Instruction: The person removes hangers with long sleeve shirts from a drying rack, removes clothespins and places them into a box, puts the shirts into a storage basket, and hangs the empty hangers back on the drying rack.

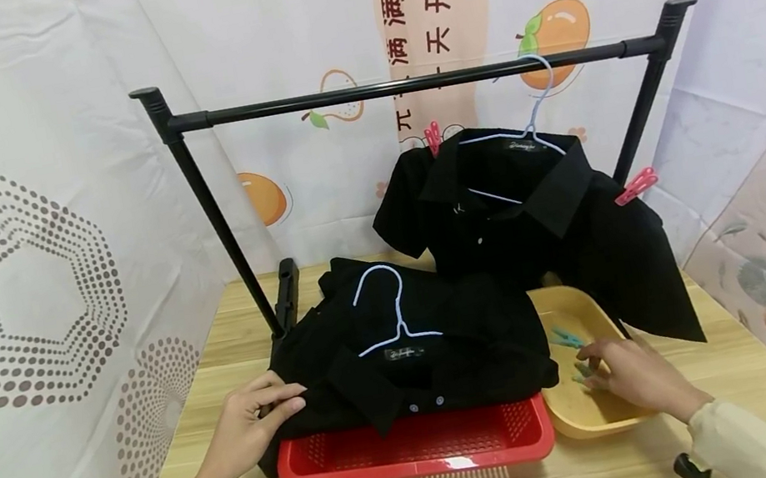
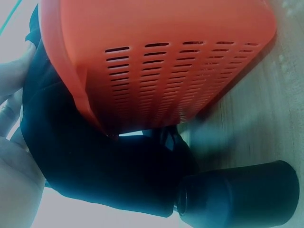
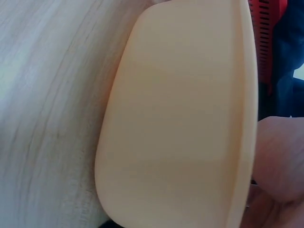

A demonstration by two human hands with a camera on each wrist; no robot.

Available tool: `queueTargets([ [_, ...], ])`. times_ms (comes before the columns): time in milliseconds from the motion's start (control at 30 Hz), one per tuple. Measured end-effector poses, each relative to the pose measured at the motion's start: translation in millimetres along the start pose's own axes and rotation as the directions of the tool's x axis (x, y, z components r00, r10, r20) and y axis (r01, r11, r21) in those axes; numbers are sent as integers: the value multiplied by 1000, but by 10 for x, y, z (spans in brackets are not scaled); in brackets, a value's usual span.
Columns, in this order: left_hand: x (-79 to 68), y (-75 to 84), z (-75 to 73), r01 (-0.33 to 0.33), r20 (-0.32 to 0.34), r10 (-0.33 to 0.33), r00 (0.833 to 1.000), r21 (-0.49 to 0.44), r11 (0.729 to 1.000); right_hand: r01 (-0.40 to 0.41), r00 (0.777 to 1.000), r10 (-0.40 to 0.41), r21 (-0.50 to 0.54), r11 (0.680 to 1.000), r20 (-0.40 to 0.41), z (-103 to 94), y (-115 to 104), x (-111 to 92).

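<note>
A black shirt point(image 1: 426, 316) on a light blue hanger point(image 1: 397, 304) lies over the red basket point(image 1: 421, 468), its hook flat on the cloth. At the shirt's left edge my left hand point(image 1: 250, 426) pinches the fabric between thumb and fingers; in the left wrist view the cloth point(image 2: 95, 156) hangs beside the basket wall. My right hand point(image 1: 629, 371) reaches into the yellow basin point(image 1: 573, 419), thumb and forefinger around a green clothespin point(image 1: 583, 370). Another green clothespin point(image 1: 567, 337) lies just above the fingers. The basin wall hides the fingertips in the right wrist view.
A second black shirt point(image 1: 507, 210) hangs on another blue hanger point(image 1: 535, 112) from the black rack bar point(image 1: 359, 94). A pink clothespin point(image 1: 433, 137) grips its left side and another pink clothespin point(image 1: 636, 185) its right sleeve. Rack posts stand on both sides.
</note>
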State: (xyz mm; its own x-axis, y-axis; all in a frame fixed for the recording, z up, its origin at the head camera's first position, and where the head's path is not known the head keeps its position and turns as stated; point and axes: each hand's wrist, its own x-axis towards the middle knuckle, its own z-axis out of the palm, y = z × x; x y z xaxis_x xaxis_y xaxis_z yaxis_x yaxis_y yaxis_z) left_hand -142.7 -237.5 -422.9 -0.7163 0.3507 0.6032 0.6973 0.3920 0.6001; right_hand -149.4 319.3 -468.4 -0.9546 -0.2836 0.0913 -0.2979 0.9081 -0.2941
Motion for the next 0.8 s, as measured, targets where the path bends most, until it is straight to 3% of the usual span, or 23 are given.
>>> queueTargets([
  [200, -45, -181, 20, -24, 5, 24, 1000, -14, 1000, -3, 993, 14, 98, 995, -117, -56, -42, 38],
  [367, -50, -191, 3, -9, 16, 10, 1000, -6, 1000, 137, 964, -89, 182, 974, -251, -215, -224, 71],
  [567, -49, -171, -13, -1, 4, 1, 1000, -6, 1000, 322, 934, -272, 214, 922, -232, -293, -469, 107],
  [667, -56, -181, -7, -24, -16, 24, 1000, -6, 1000, 426, 891, -379, 174, 888, -251, -252, -515, 127],
  [800, -62, -183, -10, -36, -22, 36, 999, -18, 999, 552, 803, -486, 123, 825, -346, -209, -526, 154],
])
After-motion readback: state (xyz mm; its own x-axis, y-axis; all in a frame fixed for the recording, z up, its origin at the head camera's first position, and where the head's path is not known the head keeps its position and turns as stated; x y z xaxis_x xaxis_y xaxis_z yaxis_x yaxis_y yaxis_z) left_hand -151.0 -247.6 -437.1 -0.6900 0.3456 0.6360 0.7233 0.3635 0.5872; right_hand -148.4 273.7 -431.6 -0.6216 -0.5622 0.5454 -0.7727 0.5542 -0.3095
